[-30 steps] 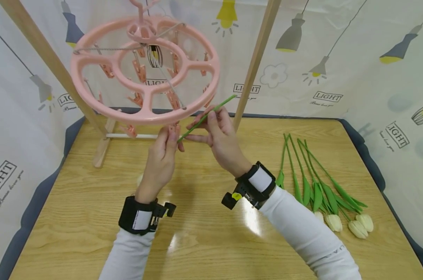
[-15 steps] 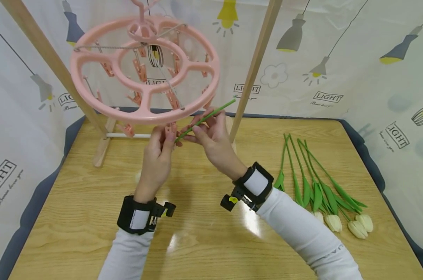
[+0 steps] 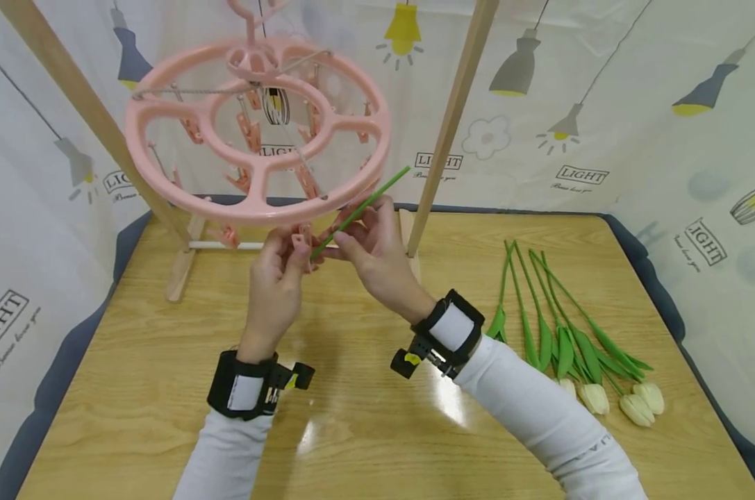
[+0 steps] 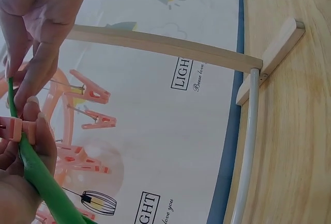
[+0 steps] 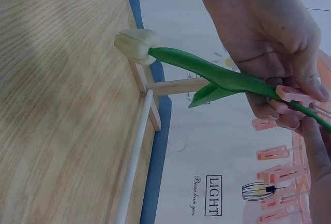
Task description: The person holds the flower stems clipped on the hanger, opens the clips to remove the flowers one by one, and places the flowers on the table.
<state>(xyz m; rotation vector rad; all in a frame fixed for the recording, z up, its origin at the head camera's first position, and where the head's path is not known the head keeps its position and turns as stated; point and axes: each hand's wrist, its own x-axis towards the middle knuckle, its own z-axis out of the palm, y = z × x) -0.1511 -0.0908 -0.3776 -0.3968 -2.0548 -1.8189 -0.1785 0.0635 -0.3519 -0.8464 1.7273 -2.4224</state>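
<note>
A white tulip [image 5: 135, 46] with green leaves points its bloom down toward the table. My left hand [image 3: 274, 278] pinches a pink clothes peg [image 3: 300, 239] that hangs from the round pink hanger [image 3: 261, 208]. In both wrist views the peg [image 4: 15, 129] lies across the green stem [image 5: 310, 113]; whether it grips the stem is hard to tell. Close beside it, my right hand [image 3: 383, 260] pinches the stem [image 3: 377, 194], whose bare end sticks up to the right. In the head view the bloom is hidden behind my left hand.
Several white tulips [image 3: 594, 399] lie at the right of the wooden table [image 3: 364, 430], stems pointing away. A wooden stand with posts [image 3: 455, 118] and a white crossbar [image 3: 214, 244] surrounds the hanger. Other pink pegs [image 3: 249, 132] dangle beneath it. A patterned curtain stands behind.
Both hands have shifted slightly left, with the peg. My right hand has come closer to my left, and the stem stands a little steeper.
</note>
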